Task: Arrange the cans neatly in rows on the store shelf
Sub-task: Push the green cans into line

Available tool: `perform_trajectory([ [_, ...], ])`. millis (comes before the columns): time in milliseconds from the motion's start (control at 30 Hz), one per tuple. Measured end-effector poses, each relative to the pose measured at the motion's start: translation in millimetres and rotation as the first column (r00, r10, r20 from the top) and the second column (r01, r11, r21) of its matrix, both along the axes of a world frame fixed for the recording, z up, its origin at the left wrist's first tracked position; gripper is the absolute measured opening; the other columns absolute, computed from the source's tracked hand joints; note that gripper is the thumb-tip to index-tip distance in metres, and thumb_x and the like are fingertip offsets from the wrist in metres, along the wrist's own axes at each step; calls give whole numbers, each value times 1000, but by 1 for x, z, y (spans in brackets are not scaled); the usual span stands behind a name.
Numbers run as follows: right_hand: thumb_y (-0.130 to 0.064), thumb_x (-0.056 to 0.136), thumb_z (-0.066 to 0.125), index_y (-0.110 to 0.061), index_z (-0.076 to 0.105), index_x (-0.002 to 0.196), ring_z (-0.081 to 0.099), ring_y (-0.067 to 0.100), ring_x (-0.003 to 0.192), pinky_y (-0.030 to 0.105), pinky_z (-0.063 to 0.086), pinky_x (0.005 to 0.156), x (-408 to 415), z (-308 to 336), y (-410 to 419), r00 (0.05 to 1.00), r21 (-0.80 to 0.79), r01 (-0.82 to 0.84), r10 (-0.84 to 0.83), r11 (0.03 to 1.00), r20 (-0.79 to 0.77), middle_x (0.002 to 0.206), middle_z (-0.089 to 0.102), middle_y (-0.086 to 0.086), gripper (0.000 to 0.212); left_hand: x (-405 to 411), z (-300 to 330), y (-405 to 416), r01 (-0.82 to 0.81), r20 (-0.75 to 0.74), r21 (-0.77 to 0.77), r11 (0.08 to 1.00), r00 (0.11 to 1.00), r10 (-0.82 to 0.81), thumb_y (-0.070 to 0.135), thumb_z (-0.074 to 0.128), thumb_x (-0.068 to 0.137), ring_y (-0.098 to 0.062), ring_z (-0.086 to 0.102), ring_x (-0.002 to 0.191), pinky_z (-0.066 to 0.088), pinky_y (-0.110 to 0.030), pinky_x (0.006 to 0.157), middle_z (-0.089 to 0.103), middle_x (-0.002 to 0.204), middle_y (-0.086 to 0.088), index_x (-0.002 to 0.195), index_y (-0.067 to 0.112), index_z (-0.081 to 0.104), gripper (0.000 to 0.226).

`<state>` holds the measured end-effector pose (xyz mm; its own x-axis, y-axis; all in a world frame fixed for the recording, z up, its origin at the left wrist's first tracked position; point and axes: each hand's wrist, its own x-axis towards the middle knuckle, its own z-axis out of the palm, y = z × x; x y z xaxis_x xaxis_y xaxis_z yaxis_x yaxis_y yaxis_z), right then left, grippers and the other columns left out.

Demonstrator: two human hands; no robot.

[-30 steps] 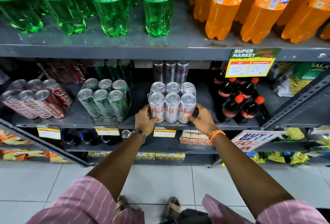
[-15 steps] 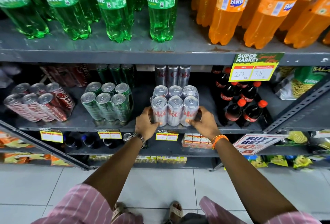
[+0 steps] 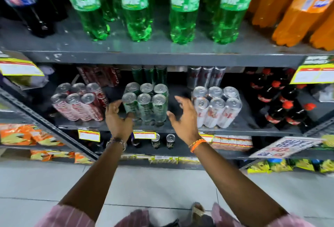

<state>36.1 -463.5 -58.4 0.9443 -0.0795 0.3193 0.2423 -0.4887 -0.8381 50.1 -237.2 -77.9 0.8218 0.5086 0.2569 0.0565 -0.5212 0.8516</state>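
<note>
Both hands left silver cans (image 3: 216,106) for green cans (image 3: 144,102).

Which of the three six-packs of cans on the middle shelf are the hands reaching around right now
The green pack, in the middle. The open left hand and right hand flank it; the red pack and silver pack sit outside them.

I see the grey shelf (image 3: 180,129) carrying three six-packs: green cans (image 3: 145,106) between my hands, red cans (image 3: 79,104) left of the left hand (image 3: 118,120), silver cans (image 3: 216,107) just right of the right hand (image 3: 184,116). Dark bottles (image 3: 287,103) far right.
</note>
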Motion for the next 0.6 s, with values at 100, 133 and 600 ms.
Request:
perform_trajectory([
  [100,-26,77,83,-8,49,137,54,28,127,45,46,108,20,-14,35,973,29,45,-37,999,-229,135,57,12,71,23,-17,30,222,-243,-47,974,943,-226,27,79,65,-28,52,123,45,-38,101,51,136,-7,134,17,45,78],
  [133,-27,75,85,-8,49,136,55,30,126,46,47,107,25,-20,42,957,29,72,-61,997,-283,134,58,13,73,31,-23,38,297,-296,-84,951,904,-308,33,79,64,-29,52,124,46,-43,103,51,137,-7,134,20,43,80],
  [600,-20,77,85,-5,59,129,66,23,113,36,53,99,39,-37,64,898,50,158,-123,986,-422,122,71,11,60,52,-43,54,493,-347,-88,865,799,-491,26,80,74,-26,64,109,52,-34,91,67,120,-11,120,8,54,56],
])
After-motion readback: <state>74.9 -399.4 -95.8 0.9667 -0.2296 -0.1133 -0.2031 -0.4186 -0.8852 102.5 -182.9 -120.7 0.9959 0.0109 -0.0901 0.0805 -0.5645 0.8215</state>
